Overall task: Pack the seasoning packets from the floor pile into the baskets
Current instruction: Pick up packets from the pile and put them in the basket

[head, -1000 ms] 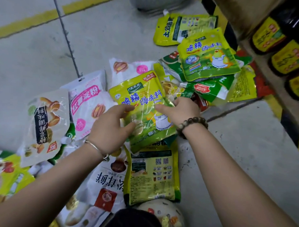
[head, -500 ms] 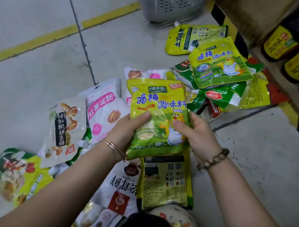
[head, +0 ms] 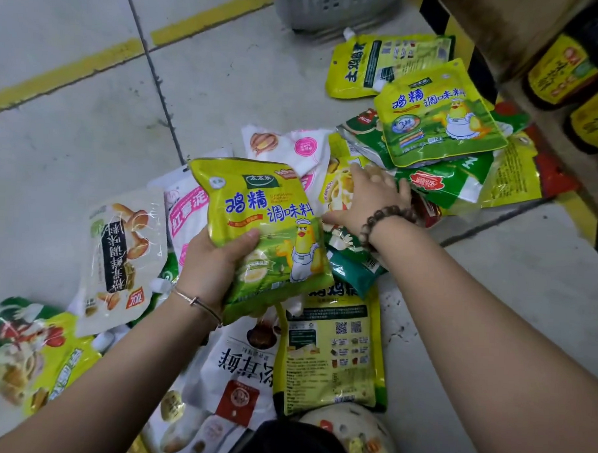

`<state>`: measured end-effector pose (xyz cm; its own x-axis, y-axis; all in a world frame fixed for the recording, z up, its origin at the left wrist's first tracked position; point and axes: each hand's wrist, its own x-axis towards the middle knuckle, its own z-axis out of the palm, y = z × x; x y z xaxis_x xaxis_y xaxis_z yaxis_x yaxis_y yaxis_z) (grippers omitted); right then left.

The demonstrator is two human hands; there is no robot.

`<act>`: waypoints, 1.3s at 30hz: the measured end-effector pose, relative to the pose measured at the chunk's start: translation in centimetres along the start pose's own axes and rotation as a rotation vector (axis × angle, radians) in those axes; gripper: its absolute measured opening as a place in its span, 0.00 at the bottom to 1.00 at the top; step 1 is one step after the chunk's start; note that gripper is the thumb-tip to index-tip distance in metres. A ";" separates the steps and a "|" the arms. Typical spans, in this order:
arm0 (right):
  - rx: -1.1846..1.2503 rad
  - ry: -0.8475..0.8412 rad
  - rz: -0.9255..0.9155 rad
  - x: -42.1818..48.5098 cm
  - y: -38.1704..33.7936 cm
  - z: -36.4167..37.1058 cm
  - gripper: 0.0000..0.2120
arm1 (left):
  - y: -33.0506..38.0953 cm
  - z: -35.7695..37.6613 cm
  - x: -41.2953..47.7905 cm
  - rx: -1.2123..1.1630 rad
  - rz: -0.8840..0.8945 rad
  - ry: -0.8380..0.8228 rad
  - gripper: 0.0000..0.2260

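Left grip (head: 210, 267) clasping glossy pouch (head: 267, 221), right grip (head: 370, 198) on crinkly packets (head: 337, 188)

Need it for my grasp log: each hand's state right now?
Left hand: holding the yellow chicken seasoning packet.
Right hand: open, on the floor pile.

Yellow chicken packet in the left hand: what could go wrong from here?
The left hand grips the yellow chicken packet by its lower left side only, so the glossy bag might slip. The right hand reaches into overlapping packets; lifting one could drag others. The grey basket stands beyond the pile, a long reach.
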<state>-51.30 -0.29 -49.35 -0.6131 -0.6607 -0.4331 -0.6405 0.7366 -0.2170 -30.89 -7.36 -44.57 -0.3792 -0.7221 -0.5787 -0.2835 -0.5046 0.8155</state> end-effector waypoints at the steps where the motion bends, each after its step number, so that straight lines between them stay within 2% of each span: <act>1: -0.007 0.026 0.021 0.1 -0.1 0.2 0.47 | 0.0 0.0 0.1 0.007 -0.001 -0.002 0.07; 7: -0.073 0.103 0.147 0.0 -0.7 -0.1 0.42 | -0.3 0.2 0.6 0.027 -0.006 0.010 0.08; 11: -0.048 0.051 0.189 0.1 -0.9 -0.7 0.32 | -0.2 0.2 0.7 0.027 -0.018 -0.004 0.09; 13: 0.026 -0.008 0.203 0.0 -0.8 -1.3 0.22 | -0.2 0.0 0.7 0.027 -0.018 -0.018 0.09; 15: 0.147 -0.040 0.195 -0.5 0.1 -2.1 0.16 | -0.1 -0.1 0.8 0.036 -0.024 -0.039 0.09; 18: 0.319 -0.105 0.145 -2.0 2.3 -3.3 0.24 | 0.2 0.0 1.0 0.052 -0.038 -0.092 0.08; 19: 0.403 -0.110 0.134 -2.8 3.1 -3.6 0.19 | 0.2 0.2 1.0 0.053 -0.043 -0.115 0.08; 20: 0.477 -0.101 0.128 -3.6 4.0 -3.9 0.11 | 0.3 0.5 1.1 0.046 -0.041 -0.143 0.08; 21: 0.525 -0.087 0.120 -4.4 4.7 -4.1 0.06 | 0.3 0.9 1.1 0.037 -0.032 -0.173 0.07; 25: 0.665 0.038 0.113 -7.4 7.5 -5.7 0.10 | 0.9 3.1 0.9 0.008 -0.005 -0.295 0.10; 28: 0.890 0.159 0.142 -9.8 10.5 -7.8 0.08 | 1.7 4.9 0.7 -0.020 0.006 -0.363 0.14; 30: 1.013 0.229 0.144 -11.5 12.5 -8.9 0.12 | 2.4 6.4 0.4 -0.028 0.025 -0.412 0.14; 34: 1.153 0.350 0.193 -15.5 15.2 -10.6 0.14 | 3.6 10.7 -0.6 -0.024 0.088 -0.549 0.12; 39: 1.249 0.566 0.333 -21.2 18.2 -12.7 0.10 | 4.2 16.6 -3.0 0.007 0.136 -0.679 0.11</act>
<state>-55.81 25.28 -32.96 -0.9438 -0.1808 -0.2766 0.2119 0.3111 -0.9265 -45.52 0.52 -39.67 -0.8785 -0.3212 -0.3536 -0.1994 -0.4259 0.8825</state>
